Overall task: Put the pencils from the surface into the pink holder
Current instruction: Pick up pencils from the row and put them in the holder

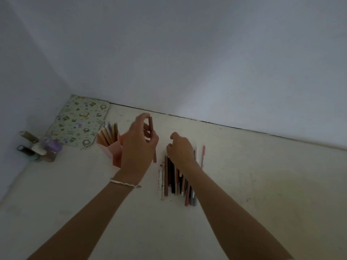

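Note:
My left hand holds a brown pencil upright between fingertips, just right of the pink holder. The holder stands on the pale surface and has several pencils leaning in its left part; my hand hides its right side. A row of several pencils lies on the surface to the right. My right hand rests curled over the far end of that row, touching it; whether it grips one I cannot tell. A single pink pen lies just right of the row.
A patterned green pouch lies in the back left corner against the wall. Small bottles and a purple item stand at the far left. Walls close the surface at the back and left. Bare surface stretches to the right.

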Demonstrator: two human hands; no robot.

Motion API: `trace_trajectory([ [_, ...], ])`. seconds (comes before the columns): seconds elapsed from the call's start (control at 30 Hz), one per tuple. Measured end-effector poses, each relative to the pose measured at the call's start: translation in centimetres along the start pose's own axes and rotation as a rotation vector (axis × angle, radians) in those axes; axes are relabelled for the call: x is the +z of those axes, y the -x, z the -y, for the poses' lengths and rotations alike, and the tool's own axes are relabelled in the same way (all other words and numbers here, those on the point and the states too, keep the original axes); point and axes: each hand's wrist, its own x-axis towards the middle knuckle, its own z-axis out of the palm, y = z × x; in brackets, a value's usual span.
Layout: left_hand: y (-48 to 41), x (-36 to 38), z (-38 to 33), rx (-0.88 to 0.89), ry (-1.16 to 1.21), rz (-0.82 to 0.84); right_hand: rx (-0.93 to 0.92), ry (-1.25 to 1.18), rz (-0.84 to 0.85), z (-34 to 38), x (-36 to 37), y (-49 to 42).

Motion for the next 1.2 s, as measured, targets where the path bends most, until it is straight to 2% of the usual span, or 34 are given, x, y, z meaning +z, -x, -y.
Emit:
trace_trajectory([
  [0.13,-0.3,-1.9,-1.3,0.042,0.074,-0.045,-0.014,0.205,0.059,-0.3,2.6,-0.7],
  [0.27,-0.3,-2.8,-1.1,0.064,0.093,-0.093,-0.011,0.048,0.044,-0.1,1.9,-1.4],
  [0.43,-2.4,-5.4,0.1,0.095,0.118,-0.289,0.024,-0.310,-0.299,1.7,-5.3,-3.4],
  [0.57,-3.8,-8.4,2.3,0.158,0.094,-0.458,-0.107,-0.565,-0.575,4.2,-10.5,-3.2],
  [0.7,-2.6,-9.0,6.1,0.201,-0.053,-0.419,-0.219,-0.658,-0.715,6.9,-11.8,-1.5],
  [0.8,-0.8,-8.0,8.8,0.172,-0.201,-0.283,-0.269,-0.679,-0.715,8.5,-11.1,-0.2],
  [0.9,0.7,-7.7,10.8,0.223,-0.371,-0.311,-0.329,-0.683,-0.704,10.2,-9.6,1.0],
  [1.07,1.4,-9.9,10.9,0.112,-0.209,-0.460,-0.478,-0.686,-0.660,13.4,-5.8,2.4],
  [1.2,2.3,-10.2,8.8,0.103,-0.123,-0.443,-0.570,-0.535,-0.556,14.0,-2.2,2.7],
])
